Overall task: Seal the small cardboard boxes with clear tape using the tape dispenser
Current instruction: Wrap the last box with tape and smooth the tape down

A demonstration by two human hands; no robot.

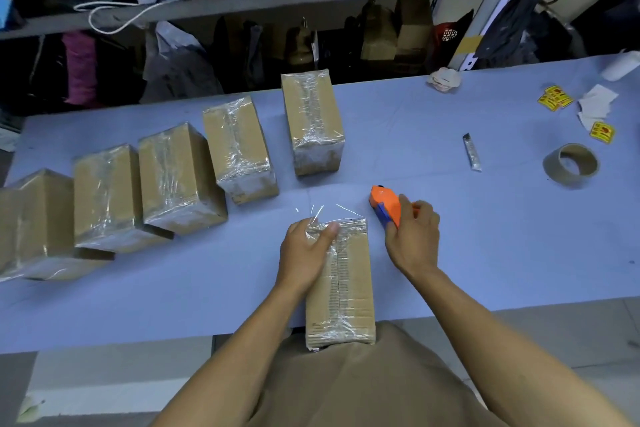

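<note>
Head view: box [341, 284] lengthwise, away.

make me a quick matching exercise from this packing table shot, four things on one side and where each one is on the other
Things:
1. tape dispenser
2. empty tape core
3. box being sealed
4. yellow stickers

Places:
A. under the left hand, at the table's near edge
B. far right of the table, towards the shelving
C. gripped by the right hand
D. right side, next to the utility knife blade

Pairs: 1-C, 2-D, 3-A, 4-B
</note>
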